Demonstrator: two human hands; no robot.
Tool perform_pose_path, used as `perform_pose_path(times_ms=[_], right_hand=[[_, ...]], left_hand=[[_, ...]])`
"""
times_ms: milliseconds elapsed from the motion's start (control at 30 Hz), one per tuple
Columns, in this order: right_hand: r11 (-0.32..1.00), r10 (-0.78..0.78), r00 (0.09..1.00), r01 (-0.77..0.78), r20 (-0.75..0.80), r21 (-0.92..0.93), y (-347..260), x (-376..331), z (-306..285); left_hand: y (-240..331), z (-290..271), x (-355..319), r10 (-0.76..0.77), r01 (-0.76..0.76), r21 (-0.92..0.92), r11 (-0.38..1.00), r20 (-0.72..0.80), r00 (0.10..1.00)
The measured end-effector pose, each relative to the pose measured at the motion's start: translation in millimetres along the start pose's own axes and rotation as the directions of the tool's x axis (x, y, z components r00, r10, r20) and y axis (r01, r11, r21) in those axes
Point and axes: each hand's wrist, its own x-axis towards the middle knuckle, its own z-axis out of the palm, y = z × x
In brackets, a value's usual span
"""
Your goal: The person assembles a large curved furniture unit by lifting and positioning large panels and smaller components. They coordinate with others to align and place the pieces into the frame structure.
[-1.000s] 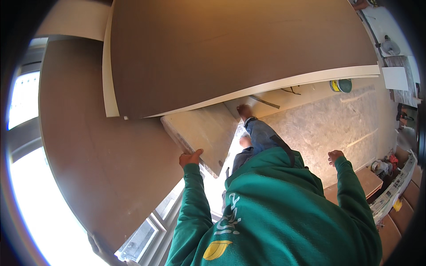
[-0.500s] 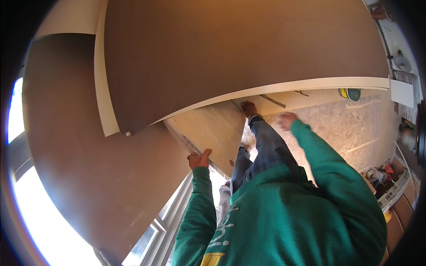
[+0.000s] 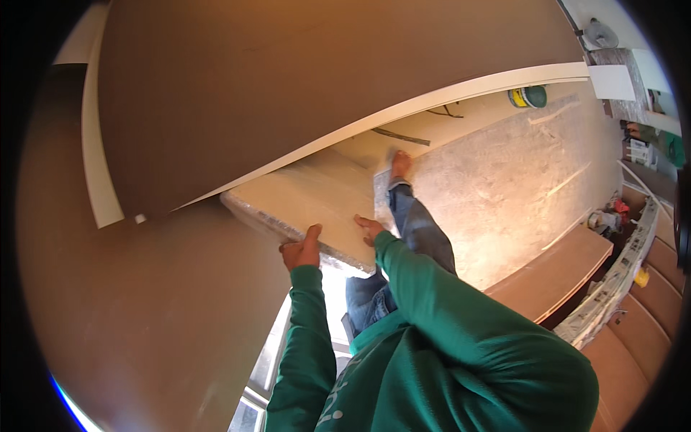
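I wear a green top with long sleeves point(image 3: 403, 281) that go down to my wrists. It has pale marks low in the middle of the frame. My blue jeans point(image 3: 417, 223) show above it. My foot point(image 3: 400, 165) is bare.

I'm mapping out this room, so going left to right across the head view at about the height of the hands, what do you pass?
Large brown board → left hand → pale wrapped panel → right hand → bare foot → pale floor covering → brown step
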Motion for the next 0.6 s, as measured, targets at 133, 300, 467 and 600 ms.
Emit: perform_pose_path(times_ms=[133, 300, 467, 600], right_hand=[[0.988, -0.108, 0.994, 0.111, 0.031, -0.105, -3, 15, -16], [0.989, -0.092, 0.995, 0.087, -0.031, -0.12, -44, 4, -19], [0.999, 0.019, 0.995, -0.024, -0.1, -0.045, -54, -39, -15], [0.983, 0.01, 0.992, 0.014, -0.127, 0.185, -15, -60, -21]], left_hand=[[4, 16, -7, 0.04, -0.043, -0.086, 0.995, -0.033, 0.999], [7, 32, 2, -0.007, -0.007, -0.339, 0.941, -0.041, 0.999], [10, 28, -11, -0.085, 0.1, -0.438, 0.894, 0.054, 0.995], [17, 14, -45, -0.048, 0.054, -0.231, 0.971, 0.028, 0.998]])
